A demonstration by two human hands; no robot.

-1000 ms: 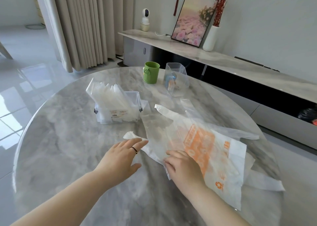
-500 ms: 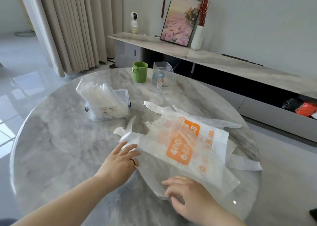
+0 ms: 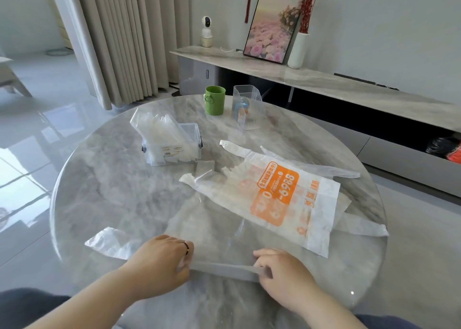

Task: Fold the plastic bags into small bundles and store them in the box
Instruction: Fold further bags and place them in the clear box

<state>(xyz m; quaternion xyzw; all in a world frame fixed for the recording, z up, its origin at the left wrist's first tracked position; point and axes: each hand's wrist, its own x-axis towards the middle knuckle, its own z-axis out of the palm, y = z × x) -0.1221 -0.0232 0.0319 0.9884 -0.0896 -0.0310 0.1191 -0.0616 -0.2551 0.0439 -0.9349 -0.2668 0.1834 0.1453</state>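
A clear plastic bag [image 3: 212,231] lies flat on the round marble table [image 3: 112,199] in front of me. My left hand [image 3: 162,261] pinches the left end of its near edge. My right hand [image 3: 282,271] pinches the right end, and that edge is stretched into a narrow band between them. A white bag with orange print [image 3: 282,199] lies over the clear bag's far right part, with other bags under it. The clear storage box [image 3: 174,144] stands further back on the left, with folded bags sticking up out of it.
A green cup [image 3: 215,100] and a clear ribbed holder [image 3: 247,111] stand at the table's far side. A loose handle of the clear bag [image 3: 109,241] trails left near the table's edge. A low sideboard [image 3: 324,81] runs behind the table.
Both hands came back toward me and took hold of the clear bag's near edge, drawing the bag out from under the orange-printed one. The camera tilted and shifted.
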